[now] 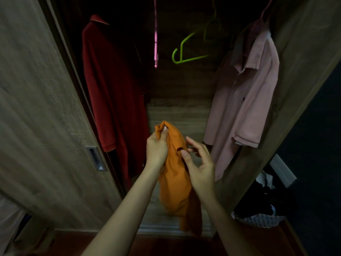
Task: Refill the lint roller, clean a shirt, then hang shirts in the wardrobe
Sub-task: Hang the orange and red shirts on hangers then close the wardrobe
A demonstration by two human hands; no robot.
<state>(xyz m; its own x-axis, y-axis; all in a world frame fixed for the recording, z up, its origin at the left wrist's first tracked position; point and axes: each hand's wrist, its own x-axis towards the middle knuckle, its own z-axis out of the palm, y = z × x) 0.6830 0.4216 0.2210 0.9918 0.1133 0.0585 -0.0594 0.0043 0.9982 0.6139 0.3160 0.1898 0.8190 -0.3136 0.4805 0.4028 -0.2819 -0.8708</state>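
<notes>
An orange shirt (175,185) hangs bunched in front of the open wardrobe. My left hand (156,146) grips its top, thumb and fingers curled round the fabric. To its right, my right hand (199,163) has its thumb against a fold of the shirt, the fingers spread and loosely bent. Inside the wardrobe a red shirt (110,85) hangs on the left and a pink shirt (249,100) on the right. Between them hang an empty green hanger (186,52) and a pink hanger (156,39) seen edge-on.
The sliding wardrobe door (46,108) with a recessed handle (96,158) stands at the left. The wardrobe's side panel (302,61) is at the right. A basket of dark clothes (262,215) sits on the floor at the lower right.
</notes>
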